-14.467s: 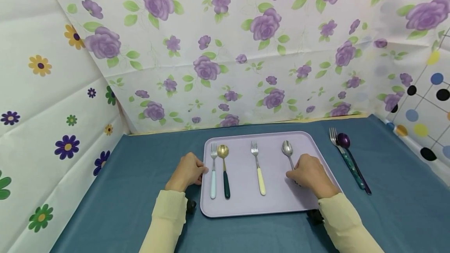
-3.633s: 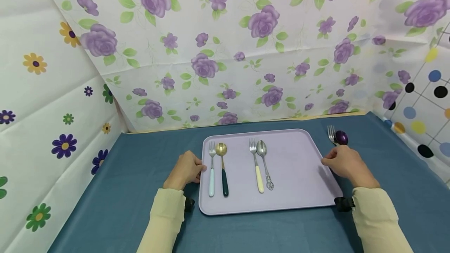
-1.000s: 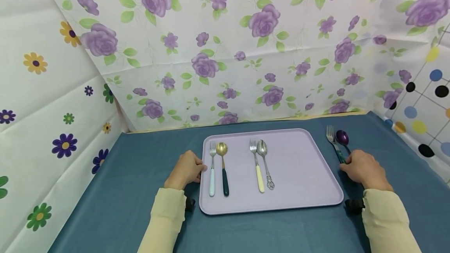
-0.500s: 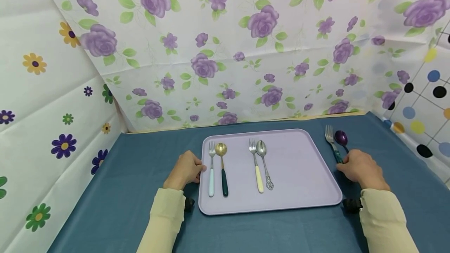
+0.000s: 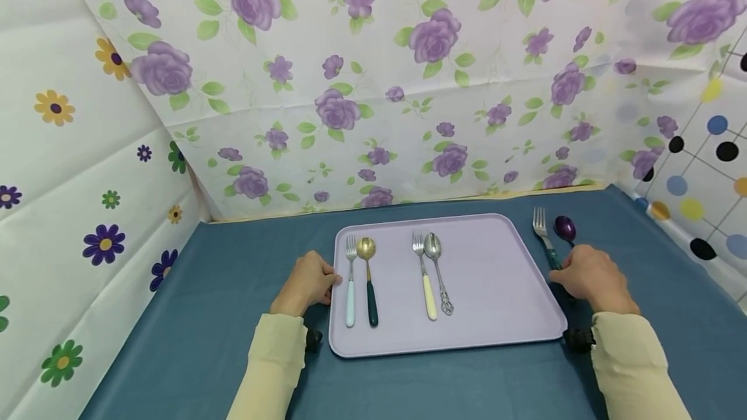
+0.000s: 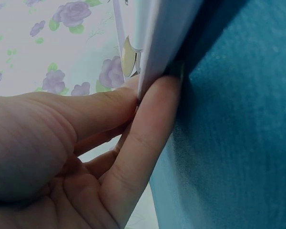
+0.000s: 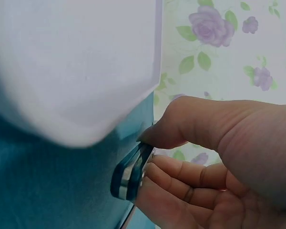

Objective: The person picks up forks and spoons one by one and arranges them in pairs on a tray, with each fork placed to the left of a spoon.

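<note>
My left hand (image 5: 306, 285) pinches the left rim of the lilac tray (image 5: 496, 290); in the left wrist view the thumb is above the rim and a finger (image 6: 150, 119) below it. To the right of the tray, my right hand (image 5: 596, 279) pinches a fork with a teal patterned handle (image 5: 540, 224). The right wrist view shows the end of this handle (image 7: 128, 176) between thumb and fingers, close to the tray corner. A purple spoon (image 5: 565, 229) lies just right of the fork, its handle mostly hidden by the hand.
On the tray lie a light-blue-handled fork (image 5: 350, 303) beside a gold spoon with a dark green handle (image 5: 371, 303), and a yellow-handled fork (image 5: 429, 297) beside a silver spoon (image 5: 433, 246). A blue cloth (image 5: 262, 245) covers the table; flowered sheets (image 5: 397, 128) stand behind.
The silver spoon moved left to beside the yellow-handled fork and was let go. My right hand then took the teal-handled fork and shifted it slightly left, away from the purple spoon. Left hand stayed put.
</note>
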